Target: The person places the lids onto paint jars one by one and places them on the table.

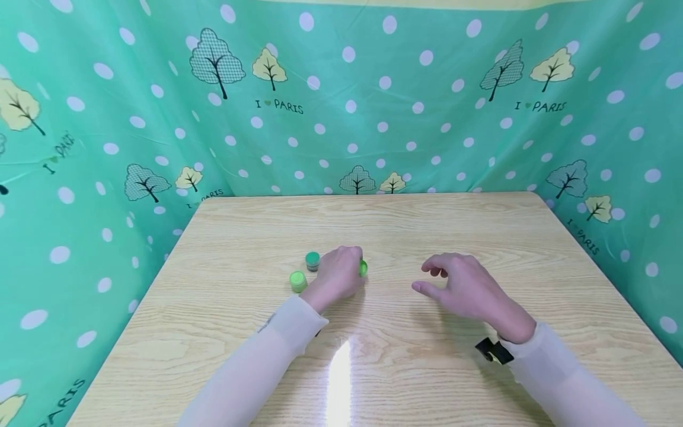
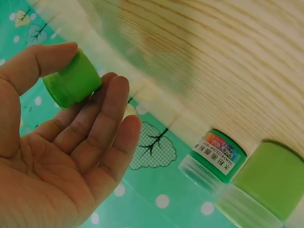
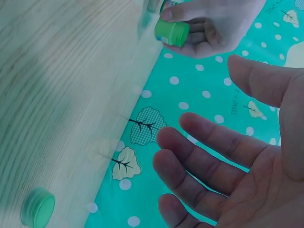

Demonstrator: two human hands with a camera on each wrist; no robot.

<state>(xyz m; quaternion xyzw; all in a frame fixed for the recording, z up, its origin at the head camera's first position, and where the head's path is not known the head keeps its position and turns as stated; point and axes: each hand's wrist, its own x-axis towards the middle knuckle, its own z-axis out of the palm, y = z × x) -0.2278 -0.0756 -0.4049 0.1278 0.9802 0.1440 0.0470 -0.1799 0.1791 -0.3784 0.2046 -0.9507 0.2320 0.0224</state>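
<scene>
My left hand holds a bright green paint jar between thumb and fingers. In the head view most of that jar is hidden behind the hand. Beside it stand a dark green jar with a printed label in the left wrist view, and a light green jar. My right hand hovers over the right of the table, fingers loosely bent and apart, holding nothing. Low in the right wrist view another green jar appears on the table; the head view does not show it.
All of this is on a pale wood-grain table. A green dotted curtain with tree prints encloses its back and sides. A bright light reflection lies on the tabletop near the front. A black strap sits at my right wrist.
</scene>
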